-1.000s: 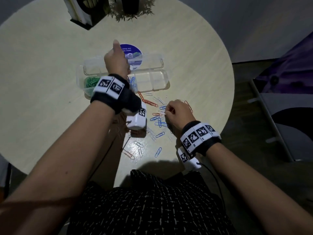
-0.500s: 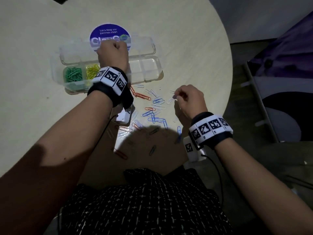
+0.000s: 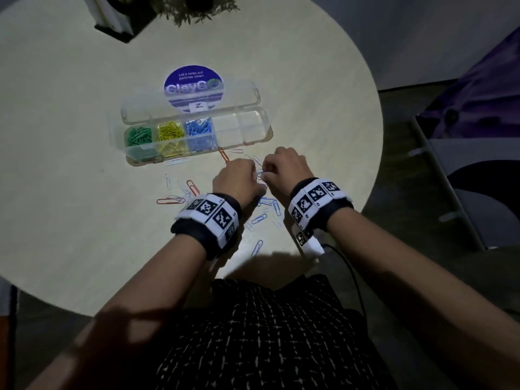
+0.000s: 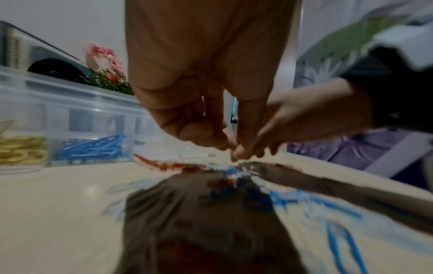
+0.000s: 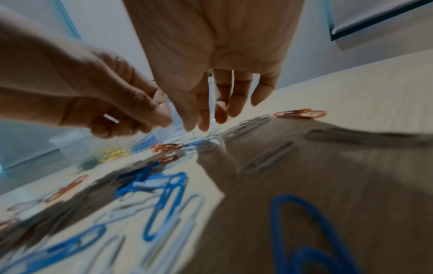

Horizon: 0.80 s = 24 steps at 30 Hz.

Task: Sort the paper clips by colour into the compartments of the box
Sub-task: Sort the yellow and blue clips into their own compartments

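Note:
A clear compartment box (image 3: 261, 119) lies open on the round table, with green clips (image 3: 139, 135), yellow clips (image 3: 170, 132) and blue clips (image 3: 198, 128) in its three left compartments; the two right ones look bare. Loose blue clips (image 3: 259, 218), red clips (image 3: 192, 187) and pale ones lie scattered in front of it. My left hand (image 3: 251, 173) and right hand (image 3: 266, 172) meet fingertip to fingertip just above this pile. Both pinch at a pale clip (image 3: 260, 172) between them. The wrist views show the left hand (image 4: 236, 153) and right hand (image 5: 195, 128) pinching, but blurred.
A round purple sticker (image 3: 194, 85) lies under the box's open lid. A dark holder (image 3: 118, 21) and a small plant (image 3: 197, 9) stand at the table's far side. The table edge (image 3: 377, 153) curves close on the right, with a chair (image 3: 478, 198) beyond it.
My left hand has come back from over the box to the clip pile and now meets my right hand, which has shifted a little left with its clip.

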Available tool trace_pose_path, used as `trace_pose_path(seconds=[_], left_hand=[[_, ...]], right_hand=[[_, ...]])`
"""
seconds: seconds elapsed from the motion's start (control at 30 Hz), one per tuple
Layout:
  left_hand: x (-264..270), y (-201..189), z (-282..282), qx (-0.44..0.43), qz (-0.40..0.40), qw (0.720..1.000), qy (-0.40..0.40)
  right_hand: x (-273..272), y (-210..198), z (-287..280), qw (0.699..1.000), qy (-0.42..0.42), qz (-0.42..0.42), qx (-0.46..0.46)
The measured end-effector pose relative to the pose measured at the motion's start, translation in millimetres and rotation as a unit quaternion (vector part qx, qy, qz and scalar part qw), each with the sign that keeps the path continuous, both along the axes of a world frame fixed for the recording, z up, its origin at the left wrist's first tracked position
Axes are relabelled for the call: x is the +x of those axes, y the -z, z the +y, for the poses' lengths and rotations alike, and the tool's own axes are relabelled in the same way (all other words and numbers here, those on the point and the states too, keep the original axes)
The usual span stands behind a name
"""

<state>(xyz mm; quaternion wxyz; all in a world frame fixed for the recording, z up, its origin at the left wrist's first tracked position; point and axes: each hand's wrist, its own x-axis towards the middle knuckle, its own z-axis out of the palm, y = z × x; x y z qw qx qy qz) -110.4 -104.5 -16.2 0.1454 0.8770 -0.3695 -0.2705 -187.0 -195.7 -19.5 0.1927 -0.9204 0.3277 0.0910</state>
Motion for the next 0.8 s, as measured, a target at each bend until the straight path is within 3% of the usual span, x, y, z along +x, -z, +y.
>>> trace_pose_path(seconds=[0.13,0.27,0.43,0.57,0.63,0.7,0.8], left_hand=[[-0.7,7.2,16.3,0.055,-0.020,0.998,0.028],[0.0,10.3,18.5,0.020,0.011,1.000,0.008],[1.7,15.8,16.0,-0.007,0.049,0.998,-0.039],[7.8,14.8,21.9,-0.081,0.106,0.987,-0.093],[13.3,14.1,28.6,-0.140,0.210,0.958,-0.138],[18.0,11.9,37.4,-0.194,0.323,0.908,-0.181],[23.4,8.0,47.2,-0.222,0.408,0.856,-0.227]], right_hand=[[2.1,2.8,6.9,0.999,-0.029,0.021,-0.027],[0.1,-2.3,9.3,0.999,0.005,0.039,-0.009],[-15.2,-8.2,6.0,0.990,0.113,-0.061,0.058],[-24.9,-11.2,12.3,0.983,0.134,-0.102,0.073],[-26.3,-8.8,22.6,0.984,0.111,-0.101,0.094],[-23.4,-3.4,32.5,0.989,0.070,-0.076,0.101],[-17.9,1.7,39.1,0.997,0.015,-0.025,0.076]])
